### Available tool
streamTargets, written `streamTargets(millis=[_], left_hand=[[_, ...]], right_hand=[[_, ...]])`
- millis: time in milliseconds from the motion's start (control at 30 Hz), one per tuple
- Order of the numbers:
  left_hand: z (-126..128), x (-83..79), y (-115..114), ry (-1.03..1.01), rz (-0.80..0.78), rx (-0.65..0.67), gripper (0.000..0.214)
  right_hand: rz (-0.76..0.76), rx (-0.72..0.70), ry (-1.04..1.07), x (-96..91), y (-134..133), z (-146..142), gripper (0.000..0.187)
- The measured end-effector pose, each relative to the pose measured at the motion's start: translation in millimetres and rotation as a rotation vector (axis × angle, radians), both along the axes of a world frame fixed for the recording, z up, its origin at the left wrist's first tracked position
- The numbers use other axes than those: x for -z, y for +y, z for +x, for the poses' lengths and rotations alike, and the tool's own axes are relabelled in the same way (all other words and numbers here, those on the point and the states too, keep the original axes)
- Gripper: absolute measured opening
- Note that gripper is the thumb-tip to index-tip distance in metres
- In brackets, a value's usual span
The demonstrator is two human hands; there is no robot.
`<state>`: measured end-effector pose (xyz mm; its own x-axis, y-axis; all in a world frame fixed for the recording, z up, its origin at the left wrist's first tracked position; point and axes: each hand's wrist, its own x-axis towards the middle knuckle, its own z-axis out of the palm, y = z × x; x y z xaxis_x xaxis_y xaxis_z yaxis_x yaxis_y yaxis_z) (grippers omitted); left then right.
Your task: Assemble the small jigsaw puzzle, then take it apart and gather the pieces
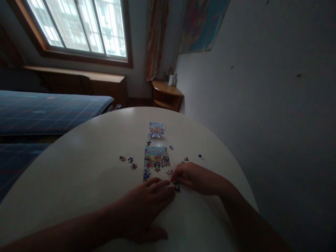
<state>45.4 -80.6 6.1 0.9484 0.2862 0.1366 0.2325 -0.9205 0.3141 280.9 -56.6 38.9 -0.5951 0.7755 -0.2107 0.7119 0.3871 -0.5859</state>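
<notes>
A partly assembled jigsaw puzzle (156, 156) lies flat on the white round table (112, 189), its top rows joined and its left side running down under my fingers. My left hand (147, 206) rests across the lower part of the puzzle, fingers stretched out and thumb apart. At the puzzle's right side my right hand (187, 176) has its fingers pinched together at the edge; whatever is between the fingertips is hidden. A loose piece (169, 172) lies just left of those fingertips. Below them, puzzle pieces (177, 189) show beside my left fingertips.
A small picture packet (156, 130) lies beyond the puzzle. Loose pieces are scattered left (133, 166) and right (201, 156). A plaid-covered bed (52, 110) stands at the left, a wooden corner shelf (166, 87) behind the table, and a wall (275, 122) on the right.
</notes>
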Motion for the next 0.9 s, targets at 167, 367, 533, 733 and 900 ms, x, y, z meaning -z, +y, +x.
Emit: streamTargets(millis=[167, 367, 533, 733, 900], left_hand=[[2, 0.1, 0, -0.003, -0.015, 0.008, 0.068], [3, -1.3, 0, 0.013, -0.023, 0.007, 0.067], [2, 0.8, -1, 0.016, -0.003, -0.004, 0.069], [2, 1.0, -1, 0.033, 0.019, -0.003, 0.068], [2, 2.1, 1, 0.048, 0.025, 0.004, 0.070]], right_hand=[[0.009, -0.004, -0.017, -1.3, 0, 1, 0.021], [-0.033, -0.001, 0.011, 2.0, 0, -1, 0.018], [-0.027, 0.076, 0.034, 8.1, 0, 2, 0.014], [-0.037, 0.123, 0.058, 8.5, 0, 2, 0.017], [-0.066, 0.102, 0.082, 8.3, 0, 2, 0.025]])
